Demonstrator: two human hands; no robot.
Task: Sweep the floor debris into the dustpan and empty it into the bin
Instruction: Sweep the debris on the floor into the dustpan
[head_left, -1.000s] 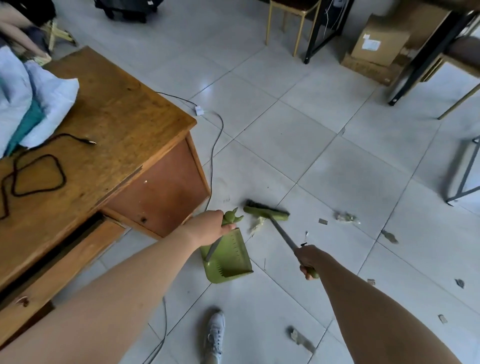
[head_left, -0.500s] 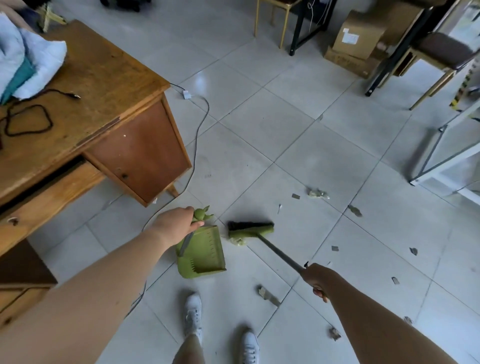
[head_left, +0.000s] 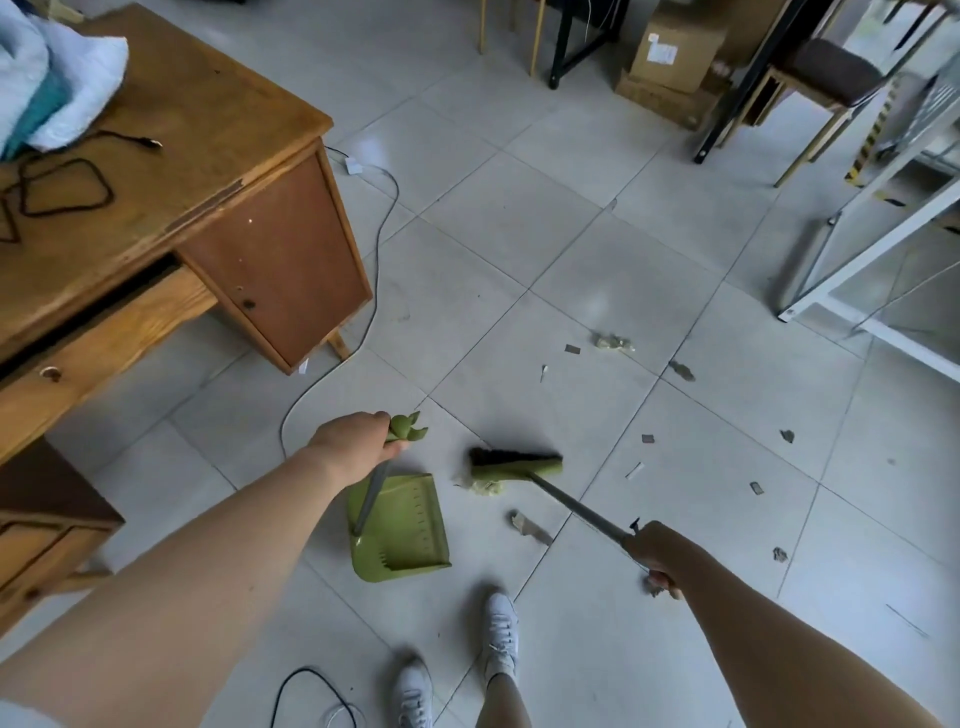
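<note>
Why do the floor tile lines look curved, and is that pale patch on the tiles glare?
Head view: the wide-angle lens bows the lines of the tile floor, most strongly near the edges; the pale patch looks like soft reflected light, not a stain; the broom and dustpan are fairly sharp, with soft shadows.

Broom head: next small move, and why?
Probably a short stroke toward the dustpan: the broom head sits right beside a yellowish clump, the pan's open edge faces it, the left hand holds the pan handle and the right hand grips the broom handle.
</note>
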